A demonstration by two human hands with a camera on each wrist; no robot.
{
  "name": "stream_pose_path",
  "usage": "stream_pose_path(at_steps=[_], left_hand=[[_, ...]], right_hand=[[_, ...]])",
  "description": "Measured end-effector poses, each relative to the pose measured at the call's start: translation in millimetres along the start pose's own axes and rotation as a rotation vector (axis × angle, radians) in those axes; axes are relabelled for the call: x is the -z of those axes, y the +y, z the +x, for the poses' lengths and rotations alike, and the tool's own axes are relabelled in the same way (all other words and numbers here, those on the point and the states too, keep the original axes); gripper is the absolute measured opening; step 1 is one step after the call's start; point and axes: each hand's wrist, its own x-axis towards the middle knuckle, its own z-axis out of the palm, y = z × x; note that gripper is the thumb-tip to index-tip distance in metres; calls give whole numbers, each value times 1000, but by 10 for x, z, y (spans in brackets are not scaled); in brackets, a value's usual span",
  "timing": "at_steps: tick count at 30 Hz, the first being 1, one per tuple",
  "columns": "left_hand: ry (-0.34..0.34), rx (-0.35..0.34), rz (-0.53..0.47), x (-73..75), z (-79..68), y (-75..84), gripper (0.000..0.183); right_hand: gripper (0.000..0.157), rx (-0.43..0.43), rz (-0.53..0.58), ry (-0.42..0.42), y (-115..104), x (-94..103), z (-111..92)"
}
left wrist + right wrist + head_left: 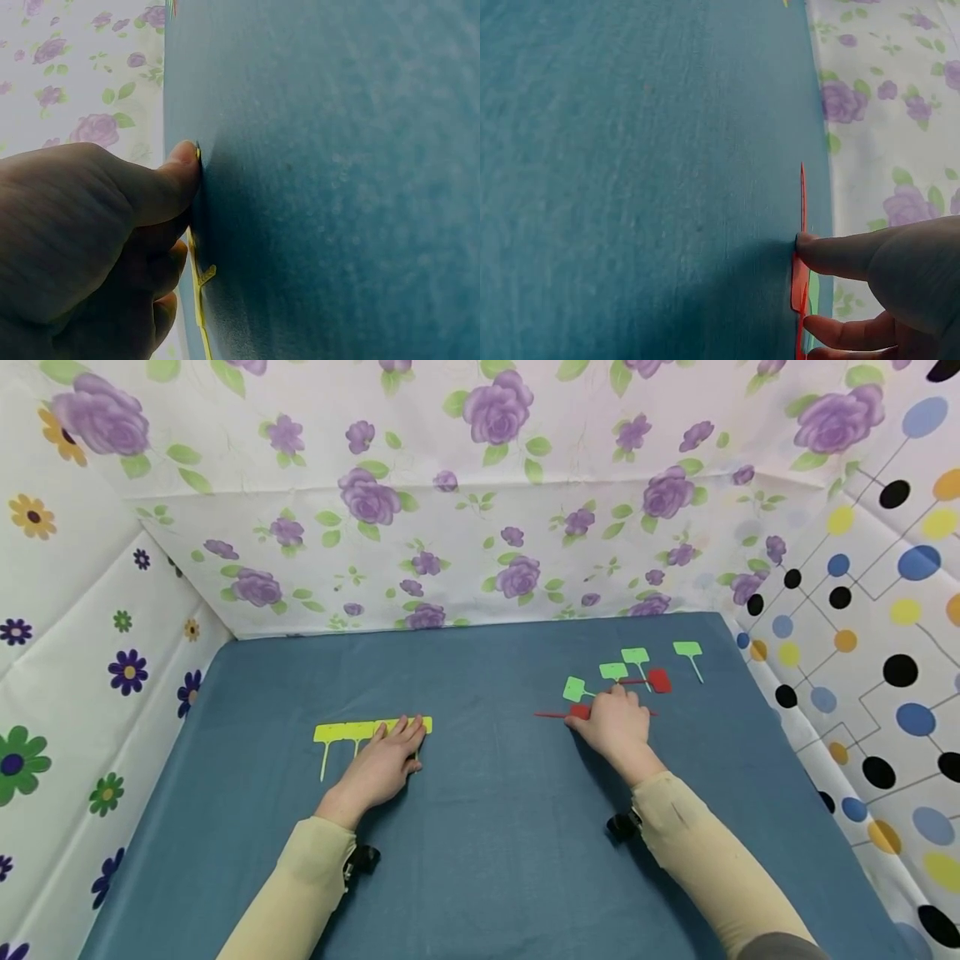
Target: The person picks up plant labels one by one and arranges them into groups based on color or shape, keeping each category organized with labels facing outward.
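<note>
Yellow T-shaped plant labels [343, 732] lie side by side in a row at left in the head view, their stems toward me. My left hand [382, 766] rests on the row's right end, fingers extended and thumb at its near edge; it hides some stems. Farther right, my right hand [618, 727] touches a red plant label [579, 712], thumb against it in the right wrist view. The hand partly covers that label, and a red tip [652, 713] shows beyond it. Another red label [659, 681] lies just past the fingers, near a green label [613, 671].
More green labels lie around the right hand: one [574, 689] at its left, one [635, 656] behind, and one [687, 649] farther right. The blue cloth-covered table [480, 827] meets a flowered sheet [450, 552] behind and patterned sheets at both sides.
</note>
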Motion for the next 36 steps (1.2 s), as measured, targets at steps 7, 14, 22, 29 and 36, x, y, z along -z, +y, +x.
stream_pose_path(at_steps=[7, 14, 22, 29, 36], left_hand=[[1, -5, -2, -9, -15, -14, 63], [-1, 0, 0, -1, -6, -15, 63], [-19, 20, 2, -2, 8, -3, 62], [-22, 22, 3, -3, 11, 8, 62], [-18, 23, -6, 16, 1, 24, 62]], right_hand=[[50, -15, 19, -26, -26, -8, 11], [46, -7, 41, -23, -37, -5, 32], [34, 18, 100, -25, -41, -10, 33], [33, 25, 136, 2, -35, -37, 48], [30, 47, 161, 43, -54, -46, 66]])
